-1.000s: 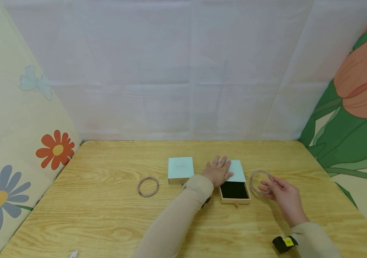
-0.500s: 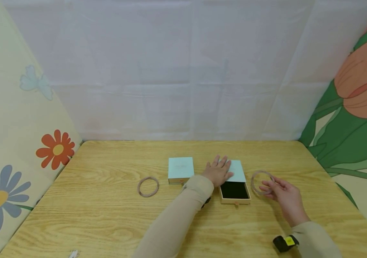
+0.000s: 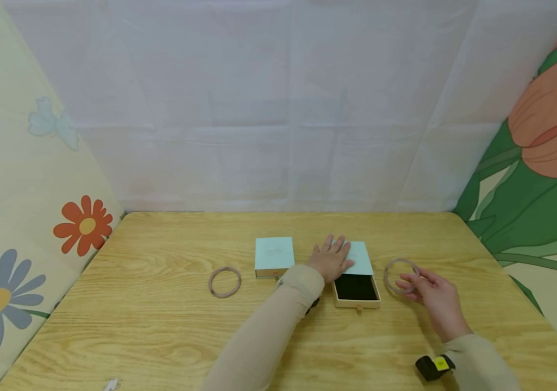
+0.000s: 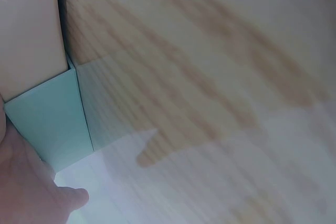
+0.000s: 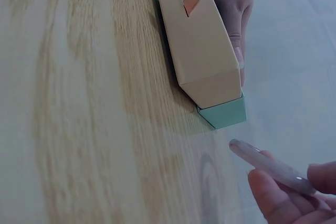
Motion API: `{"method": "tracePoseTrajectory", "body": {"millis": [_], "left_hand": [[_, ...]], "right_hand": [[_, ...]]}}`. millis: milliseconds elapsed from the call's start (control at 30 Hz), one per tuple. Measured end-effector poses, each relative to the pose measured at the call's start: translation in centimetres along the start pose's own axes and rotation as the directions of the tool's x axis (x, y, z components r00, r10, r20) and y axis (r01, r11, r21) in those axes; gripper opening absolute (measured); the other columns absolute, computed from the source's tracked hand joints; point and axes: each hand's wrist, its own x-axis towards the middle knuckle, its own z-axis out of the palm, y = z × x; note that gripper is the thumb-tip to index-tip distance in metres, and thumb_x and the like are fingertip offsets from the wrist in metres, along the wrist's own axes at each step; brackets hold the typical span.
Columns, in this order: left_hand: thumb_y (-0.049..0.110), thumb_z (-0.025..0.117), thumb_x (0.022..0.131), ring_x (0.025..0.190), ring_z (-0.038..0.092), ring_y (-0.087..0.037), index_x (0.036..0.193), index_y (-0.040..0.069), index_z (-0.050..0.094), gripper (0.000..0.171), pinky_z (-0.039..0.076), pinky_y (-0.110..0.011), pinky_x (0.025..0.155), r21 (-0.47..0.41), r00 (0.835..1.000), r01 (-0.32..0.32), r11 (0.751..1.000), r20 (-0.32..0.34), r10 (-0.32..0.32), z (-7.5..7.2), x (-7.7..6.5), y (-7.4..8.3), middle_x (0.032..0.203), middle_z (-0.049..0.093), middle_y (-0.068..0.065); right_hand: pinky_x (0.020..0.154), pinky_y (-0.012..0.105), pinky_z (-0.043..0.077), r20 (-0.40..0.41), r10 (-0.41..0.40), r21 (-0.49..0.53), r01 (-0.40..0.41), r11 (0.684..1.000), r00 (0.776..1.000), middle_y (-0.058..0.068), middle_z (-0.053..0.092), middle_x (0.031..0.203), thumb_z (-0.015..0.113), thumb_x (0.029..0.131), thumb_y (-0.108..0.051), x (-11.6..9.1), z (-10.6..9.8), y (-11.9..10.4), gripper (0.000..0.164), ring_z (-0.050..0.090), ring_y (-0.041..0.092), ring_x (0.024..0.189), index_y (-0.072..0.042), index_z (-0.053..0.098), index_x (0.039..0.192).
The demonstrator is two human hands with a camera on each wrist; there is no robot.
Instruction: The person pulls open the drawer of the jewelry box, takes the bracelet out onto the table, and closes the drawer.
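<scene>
My left hand point(image 3: 331, 262) lies with fingers spread on the pale mint lid point(image 3: 360, 258) of a small gift box. That box's cream drawer point(image 3: 358, 304) is pulled out toward me, showing a black lining point(image 3: 355, 288). In the left wrist view the mint sleeve point(image 4: 52, 119) shows beside my thumb. My right hand point(image 3: 439, 301) pinches a translucent pinkish bangle point(image 3: 386, 277) between thumb and fingers, just right of the drawer. The right wrist view shows the bangle point(image 5: 268, 166) edge-on, raised above the table and apart from the box.
A second mint box point(image 3: 274, 254), pushed shut, stands left of my left hand. Farther left a second bangle point(image 3: 211, 282) lies flat on the wooden table point(image 3: 161, 326). A small white item point(image 3: 111, 384) is at the front edge. A white cloth point(image 3: 278, 108) hangs behind.
My right hand has drifted slightly to the right with the bangle, away from the drawer. The left hand and both boxes stay in place.
</scene>
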Motion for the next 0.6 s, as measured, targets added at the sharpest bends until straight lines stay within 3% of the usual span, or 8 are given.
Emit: {"method": "tracePoseTrajectory", "body": {"millis": [600], "left_hand": [[0.049, 0.018, 0.104, 0.148, -0.005, -0.017, 0.158, 0.025, 0.008, 0.059, 0.012, -0.043, 0.119, -0.008, 1.000, 0.008, 1.000, -0.005, -0.008, 0.05, 0.01, 0.03, 0.163, 0.001, 0.007]], "right_hand": [[0.069, 0.019, 0.055, -0.001, 0.033, -0.025, -0.033, 0.999, 0.999, -0.021, 0.068, 0.084, 0.039, 0.105, -0.010, 0.49, -0.37, 0.37, 0.051, 0.066, -0.003, 0.079, 0.023, 0.021, 0.140]]}}
